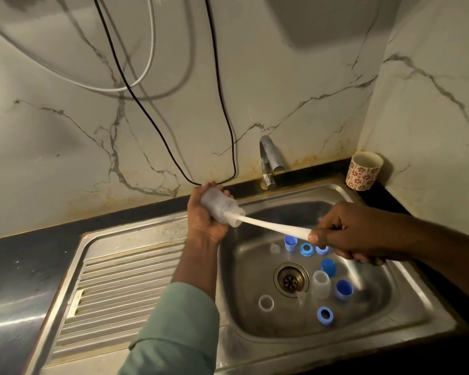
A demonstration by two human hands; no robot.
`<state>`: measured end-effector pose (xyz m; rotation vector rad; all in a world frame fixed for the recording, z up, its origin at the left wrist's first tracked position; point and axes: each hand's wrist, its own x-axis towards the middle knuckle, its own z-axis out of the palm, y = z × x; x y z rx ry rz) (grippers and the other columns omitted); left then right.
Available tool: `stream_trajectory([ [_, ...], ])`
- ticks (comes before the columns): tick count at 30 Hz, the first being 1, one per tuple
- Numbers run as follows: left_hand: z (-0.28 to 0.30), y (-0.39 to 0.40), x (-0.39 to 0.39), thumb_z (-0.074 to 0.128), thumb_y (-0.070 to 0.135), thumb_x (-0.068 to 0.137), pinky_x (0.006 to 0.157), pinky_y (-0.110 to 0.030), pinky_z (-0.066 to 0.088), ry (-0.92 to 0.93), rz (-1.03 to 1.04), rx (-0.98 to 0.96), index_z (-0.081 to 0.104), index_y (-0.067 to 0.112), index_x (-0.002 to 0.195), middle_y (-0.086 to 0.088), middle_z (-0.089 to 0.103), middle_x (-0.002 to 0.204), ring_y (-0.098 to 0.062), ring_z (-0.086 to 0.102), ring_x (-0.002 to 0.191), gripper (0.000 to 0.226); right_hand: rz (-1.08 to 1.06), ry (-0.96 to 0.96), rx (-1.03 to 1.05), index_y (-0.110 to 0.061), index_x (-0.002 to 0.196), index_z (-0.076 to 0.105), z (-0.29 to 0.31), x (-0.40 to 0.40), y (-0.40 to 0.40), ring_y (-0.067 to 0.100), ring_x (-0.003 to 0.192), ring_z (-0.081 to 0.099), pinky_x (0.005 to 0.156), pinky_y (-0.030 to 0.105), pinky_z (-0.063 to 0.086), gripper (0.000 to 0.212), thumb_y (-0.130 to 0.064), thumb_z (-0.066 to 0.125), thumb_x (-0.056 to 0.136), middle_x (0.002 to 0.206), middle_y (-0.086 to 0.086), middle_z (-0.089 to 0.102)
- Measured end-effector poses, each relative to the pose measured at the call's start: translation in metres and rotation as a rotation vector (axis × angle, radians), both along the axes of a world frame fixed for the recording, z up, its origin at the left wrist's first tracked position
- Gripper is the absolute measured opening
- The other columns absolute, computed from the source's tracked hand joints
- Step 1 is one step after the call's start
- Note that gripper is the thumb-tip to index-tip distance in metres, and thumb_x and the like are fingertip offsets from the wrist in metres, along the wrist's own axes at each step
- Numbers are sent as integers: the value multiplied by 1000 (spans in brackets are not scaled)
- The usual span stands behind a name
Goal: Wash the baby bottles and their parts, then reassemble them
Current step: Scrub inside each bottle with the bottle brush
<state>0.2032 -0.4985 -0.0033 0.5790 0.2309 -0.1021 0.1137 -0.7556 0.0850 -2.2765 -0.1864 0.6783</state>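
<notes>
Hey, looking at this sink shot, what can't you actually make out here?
Head view only:
- Brush head: hidden inside the cloudy bottle that the left hand grips.
- Brush handle end: covered by the right hand.
- Whether the tap runs: too blurred to tell.
- Small clear parts in the sink: too small to identify.

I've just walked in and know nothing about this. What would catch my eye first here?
Most striking is the clear baby bottle gripped in the left hand above the sink's left edge, with a white brush handle running from its mouth to the right hand. Below, blue rings and caps and clear parts lie scattered around the drain of the steel sink. A flower-patterned cup stands in the back right corner.
</notes>
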Motion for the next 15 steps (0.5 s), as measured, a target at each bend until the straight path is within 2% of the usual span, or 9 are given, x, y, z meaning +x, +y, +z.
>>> stream_trajectory([
  [5,16,-3,1,66,25,85,67,-30,57,-18,183,-117,71,16,74,-3,63,76,-18,62,68,15,-90,-104,319,-34,64,70,-27,-8,2,9,38,45,39,18,39,31,-31,58,93,50,-1,56],
  [8,26,-3,7,69,21,84,69,-33,58,-36,270,-69,73,16,79,-5,64,83,-20,62,73,8,-251,-137,442,-27,76,72,-60,-21,23,11,41,44,39,20,38,22,-28,58,93,55,3,56],
  [10,23,-1,8,76,16,81,75,-43,60,10,366,133,76,16,86,-10,63,99,-26,62,88,5,-264,-209,313,-19,82,71,-70,-24,32,7,41,44,42,22,38,21,-31,58,93,56,4,55],
  [12,16,1,5,77,13,81,86,-55,59,45,409,346,79,19,76,-14,61,107,-31,60,99,8,-134,-272,68,-19,73,65,-60,-20,35,6,42,43,47,24,40,29,-35,56,95,54,0,53],
  [13,13,2,4,77,13,82,87,-56,58,56,399,417,79,18,76,-13,61,107,-31,59,100,9,-46,-289,-57,-22,69,61,-48,-16,34,6,44,44,50,25,41,31,-35,54,96,54,-1,53],
  [15,11,5,2,73,14,84,77,-50,60,79,317,443,75,12,86,-12,59,101,-30,59,93,3,74,-288,-209,-24,69,59,-19,-3,30,6,46,46,51,24,42,31,-35,53,97,55,-2,56],
])
